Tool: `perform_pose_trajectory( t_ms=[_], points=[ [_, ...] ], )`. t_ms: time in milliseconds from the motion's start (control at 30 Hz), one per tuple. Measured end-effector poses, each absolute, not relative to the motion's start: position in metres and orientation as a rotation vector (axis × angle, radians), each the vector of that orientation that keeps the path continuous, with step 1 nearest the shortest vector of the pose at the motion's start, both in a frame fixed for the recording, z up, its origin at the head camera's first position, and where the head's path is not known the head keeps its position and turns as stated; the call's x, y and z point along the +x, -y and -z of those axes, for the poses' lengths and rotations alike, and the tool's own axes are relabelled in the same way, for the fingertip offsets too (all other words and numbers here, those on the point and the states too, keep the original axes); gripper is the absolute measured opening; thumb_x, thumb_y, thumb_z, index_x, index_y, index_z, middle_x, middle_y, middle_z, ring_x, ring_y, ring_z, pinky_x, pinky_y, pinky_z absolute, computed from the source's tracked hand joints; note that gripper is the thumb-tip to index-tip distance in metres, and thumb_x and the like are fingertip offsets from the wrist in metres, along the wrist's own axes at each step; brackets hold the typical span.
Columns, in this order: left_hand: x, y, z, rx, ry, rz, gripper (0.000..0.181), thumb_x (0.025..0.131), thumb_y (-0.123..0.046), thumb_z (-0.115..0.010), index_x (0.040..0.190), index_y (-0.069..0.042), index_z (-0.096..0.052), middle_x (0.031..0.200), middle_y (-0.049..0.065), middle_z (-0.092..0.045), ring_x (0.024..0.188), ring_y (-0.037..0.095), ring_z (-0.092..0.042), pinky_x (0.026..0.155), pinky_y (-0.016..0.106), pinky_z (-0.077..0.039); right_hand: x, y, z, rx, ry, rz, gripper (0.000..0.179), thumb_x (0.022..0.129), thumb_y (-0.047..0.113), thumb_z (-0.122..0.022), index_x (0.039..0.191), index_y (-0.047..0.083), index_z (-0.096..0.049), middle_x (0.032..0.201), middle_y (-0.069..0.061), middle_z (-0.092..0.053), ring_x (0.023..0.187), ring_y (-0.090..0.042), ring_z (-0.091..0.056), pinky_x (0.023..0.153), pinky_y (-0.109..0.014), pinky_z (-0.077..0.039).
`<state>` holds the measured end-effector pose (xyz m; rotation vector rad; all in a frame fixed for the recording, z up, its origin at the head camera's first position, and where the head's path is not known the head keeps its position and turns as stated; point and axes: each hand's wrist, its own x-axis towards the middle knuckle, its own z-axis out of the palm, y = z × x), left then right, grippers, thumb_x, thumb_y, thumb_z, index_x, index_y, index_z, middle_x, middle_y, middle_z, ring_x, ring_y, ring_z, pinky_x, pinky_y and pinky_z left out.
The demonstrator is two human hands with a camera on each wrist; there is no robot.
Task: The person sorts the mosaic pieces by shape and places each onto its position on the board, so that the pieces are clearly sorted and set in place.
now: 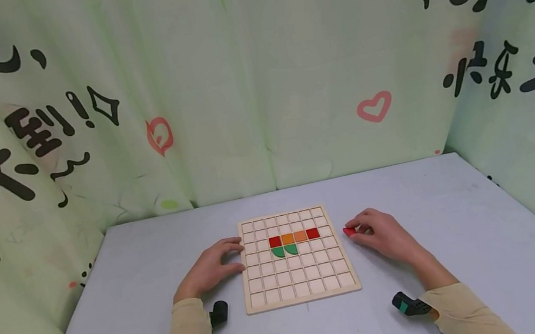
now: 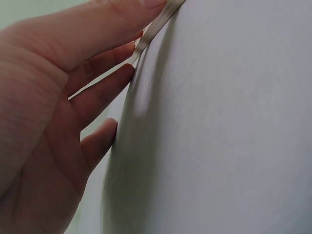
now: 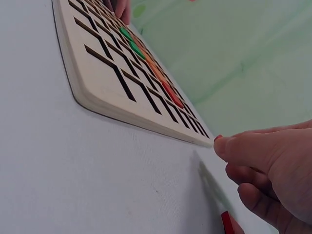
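A wooden grid board (image 1: 271,296) lies flat on the table. Red, orange, orange and red squares (image 1: 287,239) fill part of one row. Two green quarter-circle pieces (image 1: 290,250) sit in the row below. My left hand (image 1: 214,269) touches the board's left edge with fairly straight fingers and thumb; the edge also shows in the left wrist view (image 2: 156,29). Right of the board, my right hand (image 1: 384,235) pinches a small red piece (image 1: 348,231), mostly covered by the fingers. Lower in the right wrist view is another red piece (image 3: 231,223), cut off by the frame.
The white table (image 1: 129,328) extends around the board on all sides. A pale green curtain (image 1: 251,74) with black lettering and hearts hangs behind and at both sides. A black device (image 1: 219,314) is on the left wrist, another (image 1: 410,304) on the right.
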<state>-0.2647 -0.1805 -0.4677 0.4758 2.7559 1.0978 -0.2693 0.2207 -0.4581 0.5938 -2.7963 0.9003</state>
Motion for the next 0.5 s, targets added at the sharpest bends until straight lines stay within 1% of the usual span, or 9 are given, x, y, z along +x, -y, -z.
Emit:
perform_pose_trajectory(
  t_ms=[200, 500],
  points=[
    [-0.265, 0.181, 0.468, 0.480, -2.767, -1.088, 0.043, 0.084, -0.020, -0.078, 0.124, -0.010, -0.066, 0.145, 0.002, -0.050, 0.138, 0.025, -0.040, 0.113, 0.044, -0.033, -0.267, -0.211, 0.454, 0.640, 2.788, -0.951, 0.021, 0.085, 0.007, -0.075, 0.106, 0.006, -0.073, 0.100, -0.004, -0.065, 0.084, -0.015, -0.062, 0.074, -0.032, -0.054],
    [-0.265, 0.180, 0.467, 0.476, -2.765, -1.083, 0.043, 0.084, -0.020, -0.078, 0.124, -0.009, -0.066, 0.144, 0.002, -0.050, 0.138, 0.025, -0.039, 0.114, 0.044, -0.033, -0.262, -0.190, 0.449, 0.703, 2.846, -0.987, 0.020, 0.088, 0.010, -0.073, 0.107, 0.008, -0.073, 0.105, -0.003, -0.063, 0.085, -0.012, -0.060, 0.074, -0.029, -0.054]
  ],
)
